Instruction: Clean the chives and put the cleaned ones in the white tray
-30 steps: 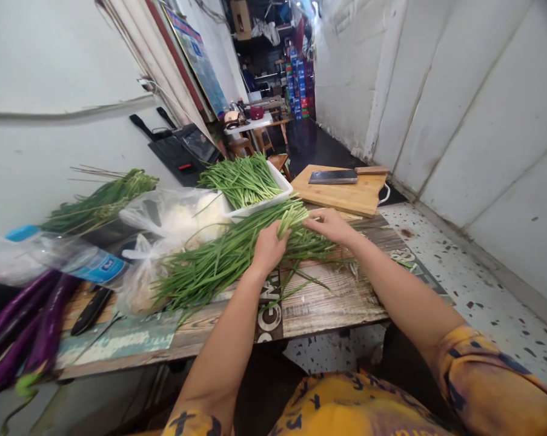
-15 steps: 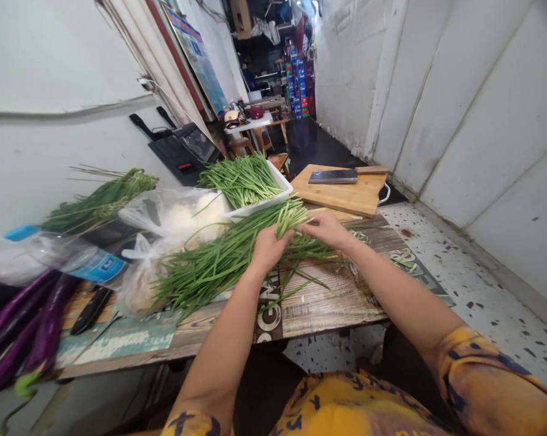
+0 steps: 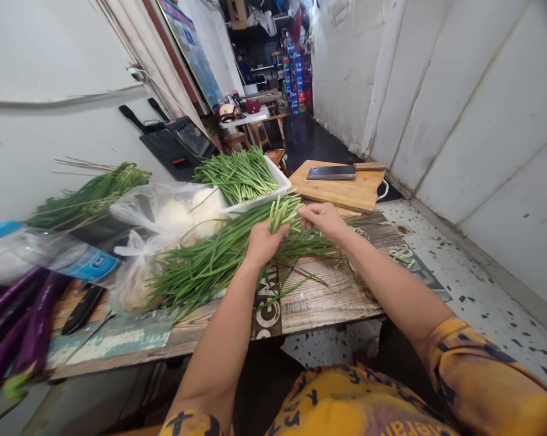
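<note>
My left hand point(image 3: 265, 241) is wrapped round a bunch of garlic chives point(image 3: 218, 254), whose pale stem ends stick up past the thumb and whose green leaves trail to the left. Just right of those ends, my right hand point(image 3: 322, 219) is closed in a pinch; whatever lies between its fingertips is too small to make out. More loose chives and trimmings are on the wood-patterned table point(image 3: 332, 303) beneath both hands. Behind the bunch, a white tray point(image 3: 280, 189) holds chives laid in one direction.
A cleaver point(image 3: 331, 172) lies on a wooden cutting board point(image 3: 337, 195) at the back right. To the left are plastic bags point(image 3: 137, 272), a large water bottle point(image 3: 77, 257), purple eggplants point(image 3: 37, 321), a black-handled knife point(image 3: 83, 309) and another bundle of greens point(image 3: 91, 194).
My right hand has drawn slightly up and away from the stem ends, its fingers curling in. My left hand keeps its hold on the chives. The view has shifted slightly.
</note>
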{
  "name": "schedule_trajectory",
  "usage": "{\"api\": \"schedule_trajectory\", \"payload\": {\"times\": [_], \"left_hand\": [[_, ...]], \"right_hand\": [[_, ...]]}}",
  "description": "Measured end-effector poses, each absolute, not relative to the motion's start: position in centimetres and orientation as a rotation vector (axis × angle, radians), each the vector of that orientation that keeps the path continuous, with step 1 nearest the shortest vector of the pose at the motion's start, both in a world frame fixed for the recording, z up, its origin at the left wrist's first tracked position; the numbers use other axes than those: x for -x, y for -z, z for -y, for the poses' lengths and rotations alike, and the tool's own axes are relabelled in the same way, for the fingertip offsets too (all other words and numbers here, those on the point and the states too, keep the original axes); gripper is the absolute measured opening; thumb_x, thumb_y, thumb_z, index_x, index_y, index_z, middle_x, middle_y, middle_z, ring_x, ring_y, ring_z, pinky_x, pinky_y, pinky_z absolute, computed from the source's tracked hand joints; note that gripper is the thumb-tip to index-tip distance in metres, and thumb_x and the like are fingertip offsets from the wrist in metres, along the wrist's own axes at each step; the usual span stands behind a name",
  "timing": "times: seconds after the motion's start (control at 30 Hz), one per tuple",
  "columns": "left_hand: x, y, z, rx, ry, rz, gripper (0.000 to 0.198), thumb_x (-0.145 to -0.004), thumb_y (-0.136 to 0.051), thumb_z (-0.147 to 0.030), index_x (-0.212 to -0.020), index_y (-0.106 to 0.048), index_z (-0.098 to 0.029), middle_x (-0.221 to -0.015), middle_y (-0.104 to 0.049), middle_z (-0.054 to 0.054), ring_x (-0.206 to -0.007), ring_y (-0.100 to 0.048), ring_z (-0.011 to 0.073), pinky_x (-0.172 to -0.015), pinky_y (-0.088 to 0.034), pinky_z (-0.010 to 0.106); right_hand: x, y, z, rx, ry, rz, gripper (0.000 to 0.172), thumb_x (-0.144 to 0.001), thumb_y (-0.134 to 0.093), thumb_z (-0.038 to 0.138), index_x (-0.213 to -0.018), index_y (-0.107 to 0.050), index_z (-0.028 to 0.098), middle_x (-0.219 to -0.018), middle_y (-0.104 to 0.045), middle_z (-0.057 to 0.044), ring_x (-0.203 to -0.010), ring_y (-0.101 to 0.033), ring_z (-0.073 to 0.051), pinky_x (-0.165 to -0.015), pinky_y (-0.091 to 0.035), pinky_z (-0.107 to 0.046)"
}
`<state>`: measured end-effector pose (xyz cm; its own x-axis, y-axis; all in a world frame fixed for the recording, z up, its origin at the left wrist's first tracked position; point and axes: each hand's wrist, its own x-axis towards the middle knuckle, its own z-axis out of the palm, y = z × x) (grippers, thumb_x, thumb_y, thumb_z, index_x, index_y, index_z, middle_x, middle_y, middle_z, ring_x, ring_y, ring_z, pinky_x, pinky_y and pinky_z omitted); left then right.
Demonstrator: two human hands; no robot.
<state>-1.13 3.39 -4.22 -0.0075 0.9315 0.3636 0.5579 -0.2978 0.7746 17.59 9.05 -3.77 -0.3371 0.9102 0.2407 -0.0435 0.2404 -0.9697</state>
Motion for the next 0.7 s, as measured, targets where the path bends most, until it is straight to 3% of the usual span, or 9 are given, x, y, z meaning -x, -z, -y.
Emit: {"api": "schedule_trajectory", "payload": {"times": [0.07,0.13,0.23,0.33,0.53,0.7], "left_hand": [[1.3,4.3,-3.5,-1.848,-1.280,-1.552,0.030,-0.081,-0.059,-0.038,-0.061,-0.061,-0.016,-0.059,-0.060,-0.001,-0.057,-0.055,0.0127,-0.061,-0.043,0.023],[1.4,4.3,-3.6,-1.799,-1.347,-1.567,0.030,-0.083,-0.058,-0.039,-0.064,-0.063,-0.016,-0.059,-0.060,0.000,-0.056,-0.055,0.0128,-0.062,-0.044,0.024],[1.5,4.2,-3.7,-1.772,-1.406,-1.519,0.029,-0.085,-0.056,-0.040,-0.092,-0.069,-0.014,-0.065,-0.064,0.000,-0.058,-0.057,0.0130,-0.065,-0.048,0.025],[1.5,3.9,-3.5,-1.791,-1.415,-1.511,0.035,-0.081,-0.062,-0.041,-0.106,-0.068,-0.016,-0.075,-0.069,0.002,-0.070,-0.064,0.0154,-0.074,-0.051,0.026],[1.9,4.1,-3.7,-1.680,-1.474,-1.680,0.031,-0.077,-0.066,-0.045,-0.086,-0.071,-0.015,-0.070,-0.070,0.002,-0.072,-0.066,0.0181,-0.076,-0.053,0.029],[1.3,4.3,-3.6,-1.774,-1.374,-1.538,0.027,-0.077,-0.066,-0.035,-0.095,-0.073,-0.015,-0.096,-0.076,0.006,-0.093,-0.069,0.0222,-0.091,-0.050,0.034]], "right_hand": [[-18.3,4.4,-10.0,0.961,-1.129,1.464,0.047,-0.082,-0.057,0.060,-0.068,-0.065,0.016,-0.056,-0.061,-0.001,-0.046,-0.047,-0.008,-0.047,-0.038,-0.022],[-19.2,5.4,-11.1,1.115,-0.917,1.574,0.039,-0.089,-0.054,0.049,-0.074,-0.068,0.016,-0.064,-0.065,-0.003,-0.053,-0.053,-0.011,-0.054,-0.043,-0.024],[-19.5,7.1,-12.1,1.246,-0.430,2.113,0.013,-0.084,-0.063,0.027,-0.083,-0.072,0.017,-0.089,-0.072,-0.008,-0.085,-0.060,-0.020,-0.078,-0.046,-0.033],[-18.7,7.9,-11.9,1.296,-0.064,2.381,0.008,-0.081,-0.066,0.022,-0.082,-0.073,0.018,-0.102,-0.070,-0.013,-0.105,-0.052,-0.028,-0.089,-0.039,-0.041],[-19.7,5.2,-10.5,1.013,-0.105,2.358,0.010,-0.086,-0.060,0.019,-0.089,-0.068,0.015,-0.097,-0.068,-0.010,-0.095,-0.055,-0.023,-0.087,-0.036,-0.036],[-20.0,2.9,-8.8,0.774,-0.133,2.342,0.011,-0.088,-0.057,0.020,-0.087,-0.067,0.018,-0.094,-0.070,-0.007,-0.095,-0.057,-0.023,-0.088,-0.033,-0.036]]}}
